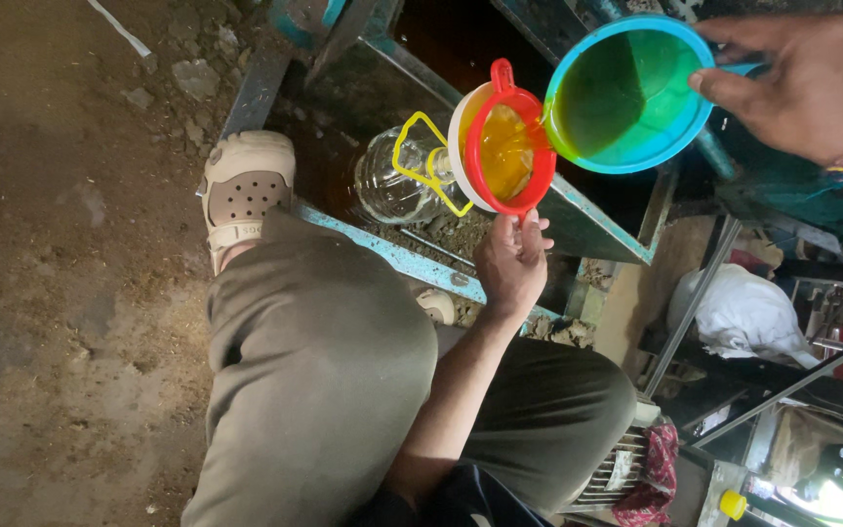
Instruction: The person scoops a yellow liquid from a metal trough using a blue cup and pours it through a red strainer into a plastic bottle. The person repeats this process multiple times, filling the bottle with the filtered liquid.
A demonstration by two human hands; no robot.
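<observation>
My left hand (512, 262) grips the lower rim of a red-rimmed strainer (505, 151), which sits in a white funnel (461, 137). The funnel is set in the mouth of a clear plastic jug (389, 181) with a yellow handle (420, 156). My right hand (807, 83) holds a round blue container (626, 93) by its edge and tilts it toward the strainer. Yellow liquid runs from the container's lip into the strainer. The jug rests inside a teal metal frame (392, 256).
My foot in a beige clog (244, 190) and my olive trouser leg (314, 390) are beside the frame on a dirt floor (60, 293). To the right are a white cloth bundle (745, 314), metal rods (704, 293), a red cloth (651, 468) and a yellow-capped bottle (731, 505).
</observation>
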